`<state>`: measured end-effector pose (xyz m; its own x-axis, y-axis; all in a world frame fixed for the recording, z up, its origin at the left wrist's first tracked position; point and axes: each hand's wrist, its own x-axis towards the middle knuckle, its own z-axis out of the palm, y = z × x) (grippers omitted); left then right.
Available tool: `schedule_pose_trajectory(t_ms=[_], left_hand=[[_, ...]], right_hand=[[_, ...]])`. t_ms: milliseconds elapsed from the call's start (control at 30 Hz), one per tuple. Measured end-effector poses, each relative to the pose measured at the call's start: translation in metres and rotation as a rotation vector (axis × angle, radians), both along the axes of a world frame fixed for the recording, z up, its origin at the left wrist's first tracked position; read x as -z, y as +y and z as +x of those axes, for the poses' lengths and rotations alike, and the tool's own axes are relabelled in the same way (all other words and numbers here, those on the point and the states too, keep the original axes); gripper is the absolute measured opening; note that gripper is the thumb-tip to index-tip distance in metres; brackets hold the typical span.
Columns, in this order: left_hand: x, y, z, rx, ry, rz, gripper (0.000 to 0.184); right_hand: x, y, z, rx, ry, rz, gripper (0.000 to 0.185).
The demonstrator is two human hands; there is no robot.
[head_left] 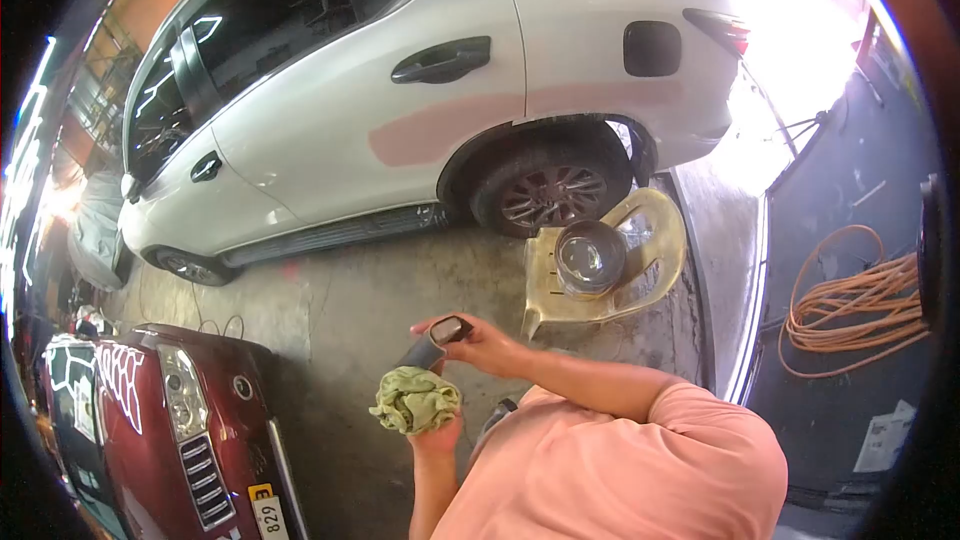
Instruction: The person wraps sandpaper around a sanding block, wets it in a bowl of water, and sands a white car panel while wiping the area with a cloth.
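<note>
In front of my body, my left hand holds a crumpled green cloth, which covers most of its fingers. My right hand is closed around a dark block with a lighter end face. A dark grey sheet, which looks like sandpaper, lies against the block just above the cloth. Beyond my hands stands a white SUV, with dull pinkish patches on its rear door and above the rear wheel.
A worn plastic chair by the rear wheel bears a clear round basin. At lower left is a dark red vehicle. A coiled orange hose hangs or lies at right. Concrete floor lies between the vehicles.
</note>
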<state>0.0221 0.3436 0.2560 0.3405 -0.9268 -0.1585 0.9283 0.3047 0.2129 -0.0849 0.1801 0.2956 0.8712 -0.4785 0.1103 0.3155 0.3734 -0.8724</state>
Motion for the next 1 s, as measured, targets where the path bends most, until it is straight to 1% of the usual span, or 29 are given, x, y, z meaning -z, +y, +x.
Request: schedule_pose_trajectory(t_ms=[100,133,167,233,267,367,433,467,500,533,567,600,667,700,800,900,933,1000], left_hand=[[-0.025,-0.012,-0.006,-0.004,-0.117,0.224,0.057],[-0.011,-0.006,-0.001,0.051,-0.042,0.087,0.061],[0.003,-0.001,0.004,0.116,0.031,-0.04,0.066],[0.013,0.0,0.014,0.225,0.002,-0.053,0.068],[0.02,0.0,0.018,0.151,0.069,0.105,0.065],[0.033,-0.014,0.037,0.112,0.023,0.131,0.061],[0.032,-0.033,0.053,0.147,-0.053,0.128,0.053],[0.031,-0.044,0.062,0.169,-0.092,0.129,0.049],[0.044,-0.057,0.076,0.216,-0.226,0.226,0.043],[0.066,-0.074,0.094,0.264,-0.362,0.322,0.038],[0.077,-0.092,0.107,0.315,-0.5,0.417,0.033],[0.023,-0.125,0.087,0.297,-0.613,0.464,0.033],[-0.014,-0.184,0.076,0.431,-0.875,0.436,0.049],[-0.021,-0.209,0.073,0.5,-1.006,0.412,0.058],[-0.019,-0.278,0.064,0.774,-1.56,0.403,0.071],[-0.006,-0.331,0.04,0.935,-1.861,0.254,0.075],[-0.016,-0.344,0.021,0.887,-1.878,0.217,0.073],[-0.008,-0.371,-0.004,0.97,-1.819,0.251,0.071]], right_hand=[[-0.011,-0.014,0.005,0.184,0.074,0.112,0.041],[-0.01,-0.023,0.009,0.32,0.068,0.106,0.038],[-0.012,-0.036,0.009,0.373,0.069,0.101,0.038],[-0.021,-0.062,0.001,0.482,0.069,0.092,0.036],[-0.015,-0.074,-0.005,0.502,0.116,0.067,0.038],[0.008,-0.102,-0.024,0.515,0.227,0.011,0.043],[0.007,-0.115,-0.035,0.512,0.255,-0.012,0.045],[0.016,-0.124,-0.039,0.493,0.267,-0.056,0.047],[0.023,-0.133,-0.042,0.47,0.284,-0.071,0.048],[0.028,-0.143,-0.044,0.45,0.299,-0.087,0.048],[0.032,-0.153,-0.045,0.431,0.313,-0.103,0.049],[0.03,-0.16,-0.046,0.409,0.316,-0.071,0.05],[0.016,-0.177,-0.05,0.365,0.402,-0.115,0.046],[0.013,-0.187,-0.052,0.344,0.445,-0.141,0.045],[0.036,-0.222,-0.055,0.385,0.439,-0.191,0.05],[0.043,-0.25,-0.073,0.572,0.777,-0.517,0.052],[0.046,-0.258,-0.081,0.577,0.816,-0.438,0.052],[0.069,-0.272,-0.1,0.633,0.858,-0.474,0.051]])
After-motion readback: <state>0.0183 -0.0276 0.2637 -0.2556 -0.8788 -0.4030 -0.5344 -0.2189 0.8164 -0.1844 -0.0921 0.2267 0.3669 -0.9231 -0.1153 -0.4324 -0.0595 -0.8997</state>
